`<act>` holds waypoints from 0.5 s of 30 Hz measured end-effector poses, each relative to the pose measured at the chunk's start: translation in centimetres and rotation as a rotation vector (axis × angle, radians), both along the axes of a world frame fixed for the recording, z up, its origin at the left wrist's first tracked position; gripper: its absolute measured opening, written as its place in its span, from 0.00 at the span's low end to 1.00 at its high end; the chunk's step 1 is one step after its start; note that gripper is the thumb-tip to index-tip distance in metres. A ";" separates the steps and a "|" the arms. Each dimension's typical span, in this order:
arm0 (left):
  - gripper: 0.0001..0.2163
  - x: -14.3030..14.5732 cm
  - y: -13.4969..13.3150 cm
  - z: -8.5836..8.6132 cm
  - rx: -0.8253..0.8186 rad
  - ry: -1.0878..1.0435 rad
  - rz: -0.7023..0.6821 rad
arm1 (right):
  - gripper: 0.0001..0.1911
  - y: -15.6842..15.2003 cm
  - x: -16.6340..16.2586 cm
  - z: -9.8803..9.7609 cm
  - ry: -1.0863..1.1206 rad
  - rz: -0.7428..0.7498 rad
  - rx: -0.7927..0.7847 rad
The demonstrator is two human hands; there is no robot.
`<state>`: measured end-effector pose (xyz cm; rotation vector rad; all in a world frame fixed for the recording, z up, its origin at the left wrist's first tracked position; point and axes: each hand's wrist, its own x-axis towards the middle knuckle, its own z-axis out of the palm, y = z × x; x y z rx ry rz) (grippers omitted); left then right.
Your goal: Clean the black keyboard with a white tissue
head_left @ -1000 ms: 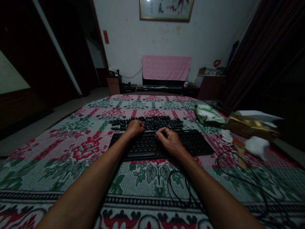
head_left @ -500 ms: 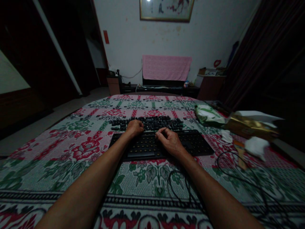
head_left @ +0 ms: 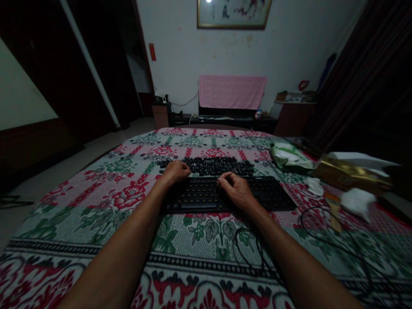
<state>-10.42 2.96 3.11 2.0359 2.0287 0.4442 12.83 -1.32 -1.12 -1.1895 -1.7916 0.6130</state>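
Observation:
A black keyboard [head_left: 199, 206] with its keycaps off lies flat on the patterned cloth, rows of small key posts showing and a long bar at the front. Behind it several loose black keycaps [head_left: 219, 163] are spread in a band. My left hand [head_left: 176, 172] is over the keyboard's back left edge beside the loose keycaps, fingers curled together; what they hold, if anything, is hidden. Over the middle right of the keyboard, my right hand [head_left: 236, 189] has thumb and forefinger brought together in a pinch. Whatever is between those fingertips is too small and dark to name.
A black cable [head_left: 302, 223] loops over the patterned cloth [head_left: 128, 240] at the right. Near it are a brush [head_left: 335, 214], crumpled white tissue [head_left: 357, 201], a green and white packet [head_left: 289, 156] and a gold box [head_left: 347, 171].
The whole view has shifted, so things appear farther right. My left hand has moved left relative to the keyboard, along its back edge. My right hand stays pinched over about the same part.

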 end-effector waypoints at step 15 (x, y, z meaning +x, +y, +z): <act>0.19 -2.1 -1.7 -0.8 -0.152 -0.145 -0.292 | 0.16 0.1 0.1 -0.4 0.069 0.039 -0.013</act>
